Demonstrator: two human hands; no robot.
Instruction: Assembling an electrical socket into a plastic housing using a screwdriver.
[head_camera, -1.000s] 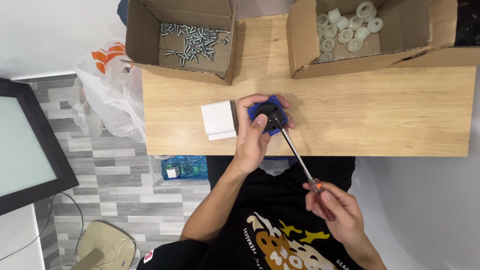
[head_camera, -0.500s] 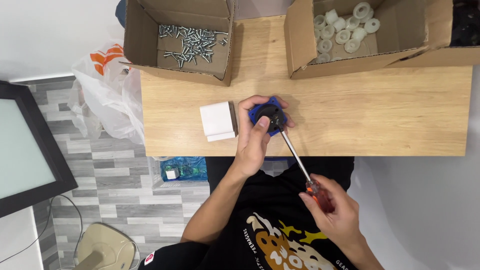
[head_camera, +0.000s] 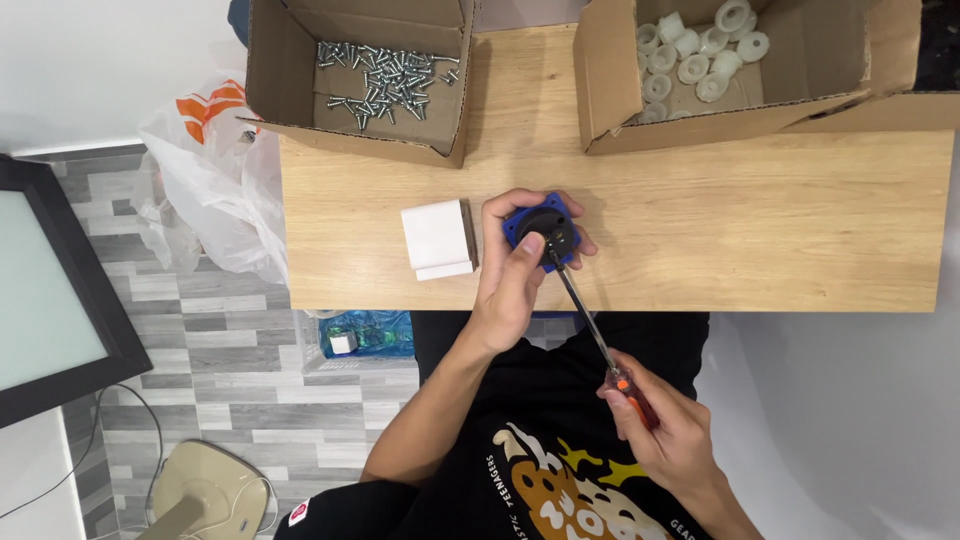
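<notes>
My left hand (head_camera: 517, 270) grips a small blue square part with a black round centre (head_camera: 541, 224), holding it down on the wooden table (head_camera: 760, 230). My right hand (head_camera: 665, 425) holds the red handle of a long screwdriver (head_camera: 585, 320) down by my lap. The screwdriver's shaft slants up and left, and its tip touches the black centre of the blue part. A white block (head_camera: 438, 238) lies just left of my left hand.
An open cardboard box (head_camera: 300, 100) with several loose screws (head_camera: 385, 72) sits at the back left. Another cardboard box (head_camera: 610, 90) with several white plastic rings (head_camera: 690, 55) is at the back right. A plastic bag (head_camera: 215, 180) hangs left of the table.
My right hand with the screwdriver handle has shifted slightly lower and right. My left hand stays on the blue part.
</notes>
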